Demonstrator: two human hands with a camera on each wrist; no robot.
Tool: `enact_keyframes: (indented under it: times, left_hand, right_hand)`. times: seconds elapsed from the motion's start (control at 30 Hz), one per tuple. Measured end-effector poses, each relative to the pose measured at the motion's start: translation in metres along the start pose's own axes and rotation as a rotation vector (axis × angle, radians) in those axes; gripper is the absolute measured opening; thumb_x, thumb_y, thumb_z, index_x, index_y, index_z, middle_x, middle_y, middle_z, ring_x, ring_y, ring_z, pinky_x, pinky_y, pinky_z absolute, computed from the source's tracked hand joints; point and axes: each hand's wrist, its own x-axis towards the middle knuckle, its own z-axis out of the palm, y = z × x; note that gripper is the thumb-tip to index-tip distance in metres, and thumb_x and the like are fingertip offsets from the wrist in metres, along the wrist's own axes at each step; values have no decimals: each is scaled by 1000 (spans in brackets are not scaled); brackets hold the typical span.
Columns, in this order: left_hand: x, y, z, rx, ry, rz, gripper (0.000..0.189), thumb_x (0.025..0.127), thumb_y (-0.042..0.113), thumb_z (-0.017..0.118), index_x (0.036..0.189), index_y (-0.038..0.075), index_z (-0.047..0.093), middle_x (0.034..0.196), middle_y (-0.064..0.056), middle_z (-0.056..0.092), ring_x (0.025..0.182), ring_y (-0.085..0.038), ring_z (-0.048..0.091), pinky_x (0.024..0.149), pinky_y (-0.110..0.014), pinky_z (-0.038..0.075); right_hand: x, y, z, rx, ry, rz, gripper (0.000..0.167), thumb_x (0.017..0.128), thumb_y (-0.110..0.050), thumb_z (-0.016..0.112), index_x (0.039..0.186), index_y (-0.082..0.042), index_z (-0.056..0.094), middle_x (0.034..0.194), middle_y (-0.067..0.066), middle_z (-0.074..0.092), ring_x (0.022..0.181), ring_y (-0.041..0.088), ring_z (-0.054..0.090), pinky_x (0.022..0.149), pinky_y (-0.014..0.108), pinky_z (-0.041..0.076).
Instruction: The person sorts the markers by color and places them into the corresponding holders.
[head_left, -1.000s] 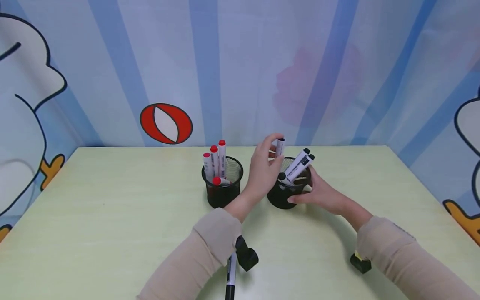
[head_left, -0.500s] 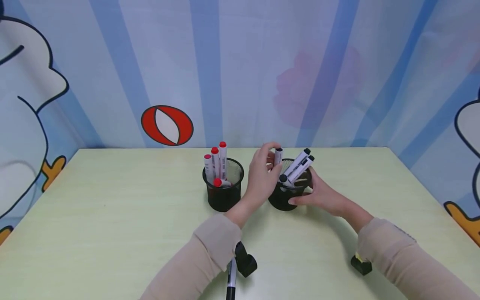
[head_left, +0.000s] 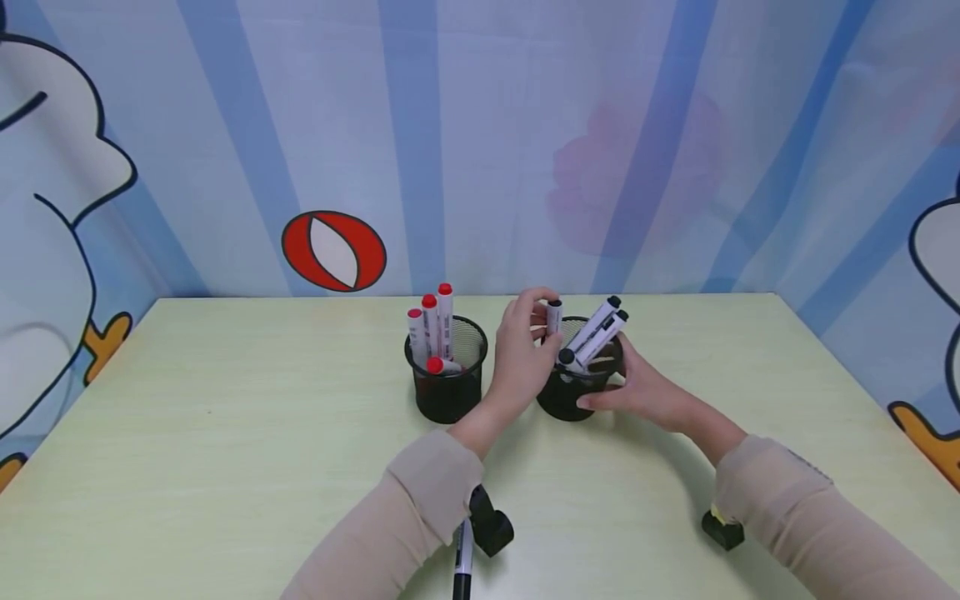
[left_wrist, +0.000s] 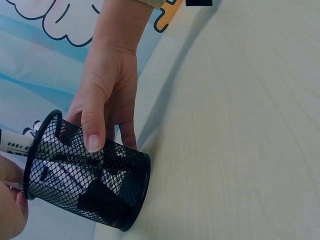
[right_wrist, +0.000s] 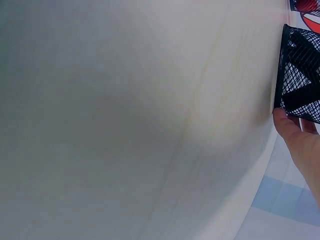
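My left hand (head_left: 521, 350) pinches an upright black-capped whiteboard marker (head_left: 554, 317) at the left side of the right-hand black mesh pen cup (head_left: 566, 398). Part of that marker is hidden by the hand and cup. Several other black-capped markers (head_left: 597, 335) lean in the same cup. From the right, my right hand (head_left: 651, 392) grips the cup, its thumb on the near wall. In the left wrist view the right hand (left_wrist: 107, 85) holds the mesh wall, while the left fingers (left_wrist: 11, 215) show at the rim.
A second black mesh cup (head_left: 447, 398) stands to the left with several red-capped markers (head_left: 430, 325). Partly under my left forearm, another black-capped marker (head_left: 462, 560) lies on the pale table (head_left: 262, 467). A printed curtain (head_left: 487, 150) hangs behind the table's far edge.
My left hand has lowered the marker and shifted it slightly left beside the cup's rim. The right hand keeps its grip on the cup.
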Motion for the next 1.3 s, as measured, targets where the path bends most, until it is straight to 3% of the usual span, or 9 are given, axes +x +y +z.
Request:
enact_keyframes:
  times: [0.27,0.6,1.0,1.3]
  left_hand:
    - [-1,0,0,-4,1,-15,43,81,-11,63,119,7,51,105,-12,52,97,-22,57,85,-28,50]
    - [-6,4,-5,-6,-10,-47,44,83,-7,63,122,7,50,103,-9,52,97,-21,56,86,-28,49]
    - [-15,12,-23,-12,-99,-44,46,83,-5,64,125,7,47,107,-15,53,99,-26,55,88,-33,49]
    - [-20,24,-41,-23,-204,-62,45,85,-1,64,126,8,47,111,-13,53,102,-25,54,90,-33,48]
  right_hand:
    - [-1,0,0,-18,9,25,102,77,-17,76,147,-16,3,147,16,20,136,33,14,106,58,19]
    - [-1,3,1,3,19,-7,101,75,-14,77,147,-16,6,146,16,23,136,32,16,106,58,18]
    - [0,2,1,-10,14,-1,101,75,-15,77,146,-15,6,147,15,23,137,33,16,106,59,17]
    - [0,0,1,-18,18,-2,100,75,-16,78,145,-14,8,145,16,26,136,33,18,107,58,17]
